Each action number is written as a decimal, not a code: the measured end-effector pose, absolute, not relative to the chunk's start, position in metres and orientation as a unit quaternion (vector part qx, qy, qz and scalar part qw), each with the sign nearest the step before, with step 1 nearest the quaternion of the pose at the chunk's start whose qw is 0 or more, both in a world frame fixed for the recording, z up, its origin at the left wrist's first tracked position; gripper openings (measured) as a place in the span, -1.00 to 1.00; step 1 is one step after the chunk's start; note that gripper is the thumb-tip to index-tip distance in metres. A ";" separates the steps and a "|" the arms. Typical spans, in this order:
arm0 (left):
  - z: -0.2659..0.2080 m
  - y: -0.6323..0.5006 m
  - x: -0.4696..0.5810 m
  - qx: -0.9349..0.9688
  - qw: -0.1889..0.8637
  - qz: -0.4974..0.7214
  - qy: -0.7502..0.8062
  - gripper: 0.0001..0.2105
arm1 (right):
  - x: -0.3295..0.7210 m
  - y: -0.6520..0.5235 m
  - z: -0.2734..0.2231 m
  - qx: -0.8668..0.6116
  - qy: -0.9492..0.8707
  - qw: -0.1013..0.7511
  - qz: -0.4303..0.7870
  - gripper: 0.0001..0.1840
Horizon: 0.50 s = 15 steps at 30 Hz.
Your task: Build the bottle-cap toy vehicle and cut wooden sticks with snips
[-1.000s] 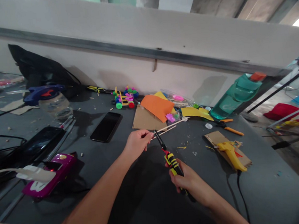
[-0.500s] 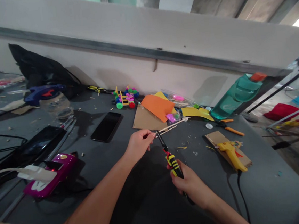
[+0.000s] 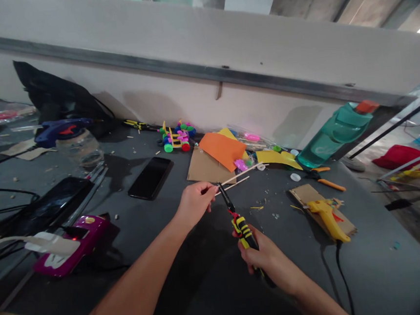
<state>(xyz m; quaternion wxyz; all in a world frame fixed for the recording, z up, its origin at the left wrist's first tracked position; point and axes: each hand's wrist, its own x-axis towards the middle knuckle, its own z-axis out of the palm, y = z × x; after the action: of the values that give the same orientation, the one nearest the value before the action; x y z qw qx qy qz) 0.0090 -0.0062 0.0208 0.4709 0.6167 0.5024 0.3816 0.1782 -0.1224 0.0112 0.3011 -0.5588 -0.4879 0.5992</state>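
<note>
My left hand is closed in a pinch around the near end of a thin wooden stick. My right hand is wrapped round the yellow-and-black handles of long-nosed pliers. Their dark jaws reach up to the stick, right beside my left fingertips. Whether the jaws grip the wood I cannot tell. Below that stick, a second thin stick runs nearly parallel; its near end is hidden by my fingers and the jaws. Brown cardboard and an orange sheet lie just beyond.
A black phone lies to the left, near a magenta power strip. On the right, a yellow glue gun rests on cardboard, with orange-handled pliers and a green bottle behind. Small colourful toy wheels stand near the wall.
My hands and the pliers stay almost where they were. The view has shifted slightly, and another person's hand at the far left has mostly moved out of sight.
</note>
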 end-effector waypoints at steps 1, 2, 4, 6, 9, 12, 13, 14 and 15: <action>0.021 -0.006 0.009 0.619 0.468 0.378 0.504 -0.79 | 0.179 -0.122 0.011 -0.556 -0.485 0.302 0.604 -0.64; 0.021 -0.006 0.008 0.624 0.465 0.375 0.504 -0.80 | 0.179 -0.122 0.011 -0.554 -0.482 0.302 0.608 -0.64; 0.021 -0.006 0.008 0.639 0.453 0.373 0.498 -0.81 | 0.180 -0.122 0.014 -0.553 -0.479 0.302 0.611 -0.64; 0.022 -0.007 0.007 0.654 0.439 0.372 0.491 -0.80 | 0.180 -0.122 0.017 -0.551 -0.480 0.301 0.612 -0.64; 0.022 -0.007 0.006 0.669 0.427 0.371 0.482 -0.79 | 0.180 -0.121 0.021 -0.552 -0.482 0.300 0.610 -0.64; 0.021 -0.006 0.005 0.681 0.417 0.370 0.476 -0.78 | 0.180 -0.120 0.022 -0.557 -0.485 0.294 0.607 -0.64; 0.020 -0.005 0.004 0.683 0.415 0.369 0.475 -0.78 | 0.180 -0.120 0.022 -0.559 -0.486 0.293 0.605 -0.64; 0.020 -0.005 0.004 0.685 0.414 0.368 0.473 -0.78 | 0.180 -0.120 0.022 -0.562 -0.487 0.292 0.601 -0.64; 0.020 -0.005 0.005 0.686 0.414 0.368 0.471 -0.77 | 0.180 -0.119 0.022 -0.567 -0.487 0.292 0.597 -0.64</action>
<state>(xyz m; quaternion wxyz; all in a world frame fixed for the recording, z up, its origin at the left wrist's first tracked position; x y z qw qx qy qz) 0.0046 -0.0047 0.0199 0.4139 0.6864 0.4712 0.3682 0.1801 -0.1191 0.0221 0.2921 -0.5668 -0.4870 0.5969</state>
